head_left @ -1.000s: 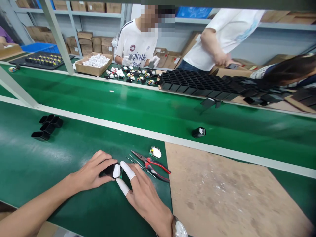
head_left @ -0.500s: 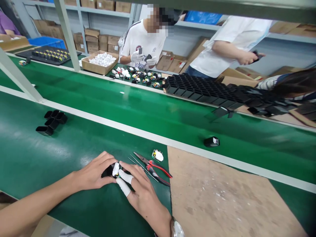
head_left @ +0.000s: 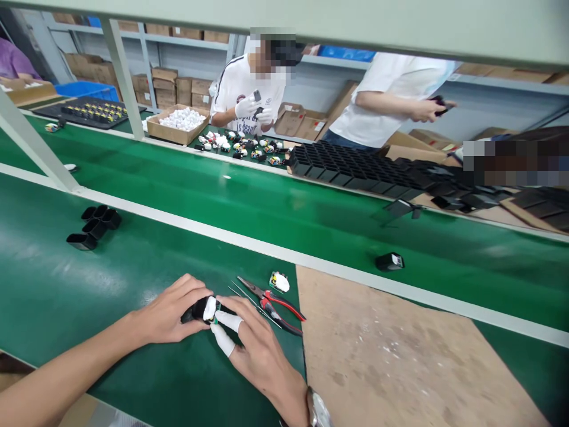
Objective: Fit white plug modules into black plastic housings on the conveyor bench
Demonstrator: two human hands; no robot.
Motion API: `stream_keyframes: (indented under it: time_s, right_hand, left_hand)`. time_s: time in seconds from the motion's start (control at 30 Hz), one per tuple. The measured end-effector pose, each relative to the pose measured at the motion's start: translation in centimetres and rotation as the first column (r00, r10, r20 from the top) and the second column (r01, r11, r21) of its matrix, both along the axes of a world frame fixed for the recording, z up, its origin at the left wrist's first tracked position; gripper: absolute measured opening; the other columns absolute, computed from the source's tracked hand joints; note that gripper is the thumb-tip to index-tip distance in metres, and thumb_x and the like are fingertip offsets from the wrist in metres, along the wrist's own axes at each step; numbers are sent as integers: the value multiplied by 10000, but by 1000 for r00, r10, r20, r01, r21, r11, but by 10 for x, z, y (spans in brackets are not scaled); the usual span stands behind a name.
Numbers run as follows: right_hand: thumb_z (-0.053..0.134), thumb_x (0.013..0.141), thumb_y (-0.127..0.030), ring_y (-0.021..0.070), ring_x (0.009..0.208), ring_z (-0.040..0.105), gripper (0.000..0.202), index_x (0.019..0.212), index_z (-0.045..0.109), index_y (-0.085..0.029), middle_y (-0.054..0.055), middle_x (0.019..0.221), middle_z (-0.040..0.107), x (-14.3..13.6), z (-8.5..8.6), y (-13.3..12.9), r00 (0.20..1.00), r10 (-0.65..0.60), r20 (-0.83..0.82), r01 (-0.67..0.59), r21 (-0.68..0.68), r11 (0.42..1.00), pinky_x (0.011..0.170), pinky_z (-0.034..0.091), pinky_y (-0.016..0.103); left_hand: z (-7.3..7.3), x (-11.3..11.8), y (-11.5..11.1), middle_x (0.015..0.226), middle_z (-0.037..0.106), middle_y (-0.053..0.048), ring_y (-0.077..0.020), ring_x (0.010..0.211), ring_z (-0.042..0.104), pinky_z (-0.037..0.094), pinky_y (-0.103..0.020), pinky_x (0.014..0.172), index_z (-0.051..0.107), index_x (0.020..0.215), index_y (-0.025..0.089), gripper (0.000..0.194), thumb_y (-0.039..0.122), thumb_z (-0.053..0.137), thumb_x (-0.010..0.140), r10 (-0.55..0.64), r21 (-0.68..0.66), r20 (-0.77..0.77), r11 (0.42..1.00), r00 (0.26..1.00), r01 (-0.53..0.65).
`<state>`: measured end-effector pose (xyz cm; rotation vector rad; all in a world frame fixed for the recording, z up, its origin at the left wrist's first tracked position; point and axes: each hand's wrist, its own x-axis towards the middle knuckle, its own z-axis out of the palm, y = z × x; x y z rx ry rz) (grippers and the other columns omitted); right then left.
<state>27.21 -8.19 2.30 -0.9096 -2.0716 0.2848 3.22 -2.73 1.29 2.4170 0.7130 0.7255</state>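
Between my hands, low over the green table, is a black housing (head_left: 192,312) lying on its side. My left hand (head_left: 171,311) grips it from the left. A small circuit board with a white pad (head_left: 210,309) sits at the housing's right end, partly inside. My right hand (head_left: 255,347) pinches that board, with white covers on two fingers. Just right of my hands lie red-handled pliers (head_left: 271,303) and thin metal tweezers (head_left: 249,298). Another board with a white pad (head_left: 280,281) rests behind the pliers.
Several black housings (head_left: 94,226) stand at the left. A brown board (head_left: 382,338) covers the table at right. Beyond the white rail (head_left: 186,224), a green belt (head_left: 267,201) carries a black housing (head_left: 390,261). Across it, people work beside a box of white parts (head_left: 178,126) and stacked housings (head_left: 351,169).
The view has shifted slightly. On the belt, the lone black housing has moved a little to the right. My hands keep hold of the housing and the board, nearly in the same pose.
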Motion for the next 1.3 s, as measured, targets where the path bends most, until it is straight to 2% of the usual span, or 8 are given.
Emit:
stream_keyframes:
  time_s: [0.2,0.4,0.73,0.87,1.0,1.13,1.3]
  right_hand:
    - [650,968,-59,281,1194,694,360,1285,585,-217,157,1329,692,0,-1,-1,1000,-20,-25,21,38,999,910,660,478]
    - [662,948,-30,316,1231,678,376,1276,597,-201,177,1349,687,2,-1,-2,1000,-13,17,12,58,998,930,654,522]
    - [675,944,-23,286,1200,689,443,1326,588,-230,162,1349,690,-2,-5,-2,996,-10,-88,10,6,1000,941,643,526]
    - [684,912,21,312,1242,668,494,1343,586,-202,184,1354,684,-1,2,-6,999,-34,-41,36,56,998,959,633,540]
    - [684,912,33,294,1236,670,501,1346,590,-198,176,1336,689,2,7,-7,995,-77,-69,80,49,996,967,626,521]
    - [705,881,68,291,1241,660,529,1344,593,-161,192,1341,682,2,6,-7,995,-43,-89,48,56,997,966,619,507]
    - [692,882,82,304,1262,641,526,1355,603,-130,216,1376,658,1,1,-8,995,9,-95,-3,67,998,963,618,506]
  left_hand:
    - [-2,0,-1,1256,638,-149,-288,1139,601,565,-452,969,487,1461,209,522,288,712,996,44,24,7,999,999,-44]
    - [1,0,-1,1280,622,-140,-282,1139,576,557,-444,970,485,1453,204,527,187,699,972,50,-1,-30,999,998,-50]
    - [8,-3,-1,1286,614,-142,-300,1166,542,513,-486,1020,476,1430,187,461,168,643,1001,22,8,-75,1000,997,-22]
    - [7,-10,4,1277,612,-149,-312,1154,554,500,-497,998,479,1429,186,433,208,631,1025,55,50,-99,997,994,-51]
    - [5,-16,9,1292,594,-146,-303,1170,552,491,-470,998,458,1456,204,462,251,648,1037,92,25,-64,996,994,-90]
    - [5,-16,9,1289,594,-135,-287,1169,558,467,-461,1022,434,1473,217,520,274,687,1023,88,-4,-20,996,996,-88]
    - [5,-13,7,1278,586,-137,-287,1175,560,447,-458,1018,446,1463,210,494,251,674,1027,63,36,-22,997,998,-63]
